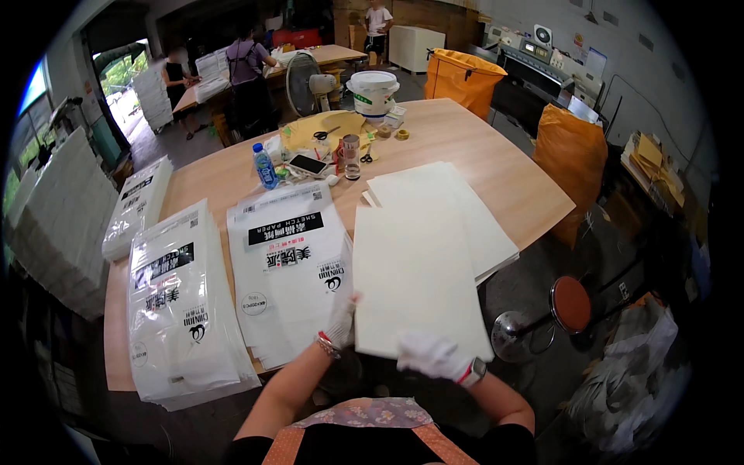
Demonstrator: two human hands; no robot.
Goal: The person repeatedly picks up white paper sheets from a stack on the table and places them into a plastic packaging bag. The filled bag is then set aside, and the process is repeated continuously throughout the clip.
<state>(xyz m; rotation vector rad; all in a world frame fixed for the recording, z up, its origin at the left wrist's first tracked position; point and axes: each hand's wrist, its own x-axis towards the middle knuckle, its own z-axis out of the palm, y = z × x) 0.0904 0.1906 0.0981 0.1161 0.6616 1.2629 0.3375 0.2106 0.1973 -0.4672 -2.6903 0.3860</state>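
Note:
A stack of cream paper sheets (415, 271) reaches over the near edge of the table. My left hand (341, 319), in a white glove, closes on the left edge of these sheets, its fingertips partly hidden. Across their near edge lies my gloved right hand (431, 356), slightly blurred, with fingers stretched toward the left. Behind is a second stack of cream sheets (484, 232), turned at an angle. Just left of my left hand lie printed clear plastic bags (291, 291) in a pile.
Packed paper bundles (167, 356) lie at the table's left. Farther back are a water bottle (265, 167), a phone (308, 164), scissors (325, 133), tape rolls (401, 135) and a white bucket (373, 94). A red stool (570, 304) stands at right. Several people work beyond.

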